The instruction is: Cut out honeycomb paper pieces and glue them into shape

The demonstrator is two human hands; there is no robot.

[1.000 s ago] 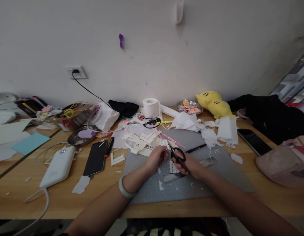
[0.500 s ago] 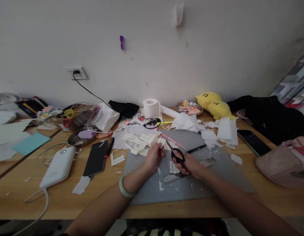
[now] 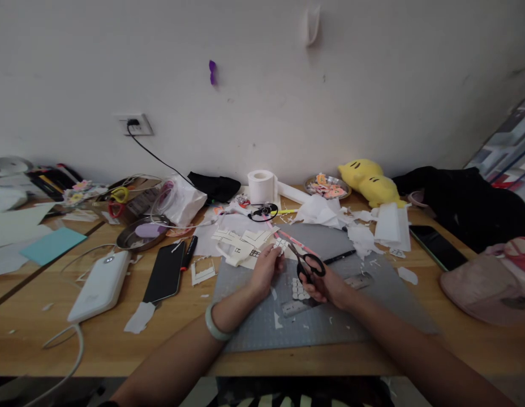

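Note:
Over the grey cutting mat, my left hand pinches a small white paper piece with dark outlines. My right hand has its fingers in the handles of black scissors, whose blades point up and left beside that piece. The scissor handles are spread apart. Below the scissors lies a white piece with rounded segments, next to a clear ruler partly hidden by my right hand. Cream paper cutouts with black lines rest behind my left hand.
A black phone, a marker and a white power bank lie left. Behind stand a paper roll and a metal dish of cutouts. A yellow plush, another phone and a pink bag are right.
The scissors have opened wider, their handles now spread apart. My left hand still holds the small paper piece in nearly the same spot.

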